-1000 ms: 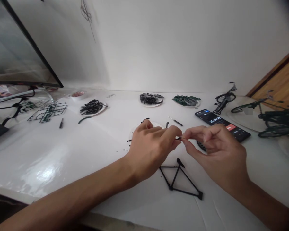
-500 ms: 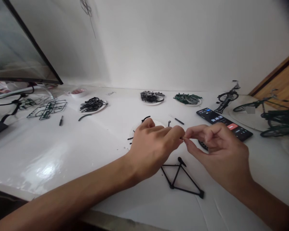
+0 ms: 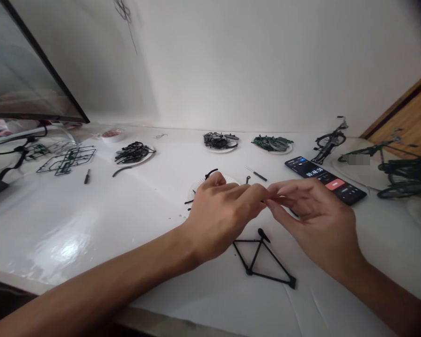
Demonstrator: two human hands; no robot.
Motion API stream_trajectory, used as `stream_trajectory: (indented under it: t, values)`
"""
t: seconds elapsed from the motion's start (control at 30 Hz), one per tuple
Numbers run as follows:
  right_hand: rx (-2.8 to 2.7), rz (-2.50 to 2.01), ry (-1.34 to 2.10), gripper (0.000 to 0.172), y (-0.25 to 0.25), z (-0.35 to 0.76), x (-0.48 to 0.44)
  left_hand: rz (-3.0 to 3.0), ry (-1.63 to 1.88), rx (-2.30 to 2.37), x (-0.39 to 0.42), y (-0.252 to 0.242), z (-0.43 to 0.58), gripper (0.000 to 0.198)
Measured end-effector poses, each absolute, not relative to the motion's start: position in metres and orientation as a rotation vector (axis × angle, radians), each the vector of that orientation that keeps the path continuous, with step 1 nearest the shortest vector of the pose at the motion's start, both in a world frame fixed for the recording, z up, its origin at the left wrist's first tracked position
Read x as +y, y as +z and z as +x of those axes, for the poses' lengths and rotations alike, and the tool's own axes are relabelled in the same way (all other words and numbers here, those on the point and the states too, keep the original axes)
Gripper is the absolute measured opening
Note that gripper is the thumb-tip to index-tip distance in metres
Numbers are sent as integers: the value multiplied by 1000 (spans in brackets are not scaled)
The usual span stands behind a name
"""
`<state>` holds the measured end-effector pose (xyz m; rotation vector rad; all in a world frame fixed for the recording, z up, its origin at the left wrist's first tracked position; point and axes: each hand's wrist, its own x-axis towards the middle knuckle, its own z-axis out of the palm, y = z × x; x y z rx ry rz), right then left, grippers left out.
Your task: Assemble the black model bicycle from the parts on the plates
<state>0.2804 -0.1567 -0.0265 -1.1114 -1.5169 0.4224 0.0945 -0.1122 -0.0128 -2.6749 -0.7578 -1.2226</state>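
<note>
The left hand (image 3: 221, 217) and right hand (image 3: 315, 220) are curled shut, pinching a tiny black part (image 3: 263, 201) above the black bike frame (image 3: 270, 277); the part is mostly hidden, so I cannot tell which way it points.

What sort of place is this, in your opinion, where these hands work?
It looks like a hobby workspace for building model kits, perhaps at home. A green plastic sprue, paper plates of small black parts, and an assembled model bicycle show this.

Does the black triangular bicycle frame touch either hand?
No, the black triangular frame lies apart from the left hand and right hand.
</note>
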Motion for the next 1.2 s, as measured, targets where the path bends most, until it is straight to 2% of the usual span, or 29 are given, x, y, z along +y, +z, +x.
stream_trajectory:
  t: [0.13,0.43,0.97,1.2]
  values:
    - [-1480,-1189,432,16,-25,281,-156,-2683,-1222,-748,-112,-13,95,8]
    - [-1357,-1222,743,25,-21,290,-151,-2738,-1229,-760,-112,-14,95,8]
    - [-1325,-1163,859,21,-20,289,-150,-2767,-1232,-747,-112,-14,94,8]
    - [-1281,-1252,943,31,-17,291,-153,-2761,-1239,-740,-112,-14,94,8]
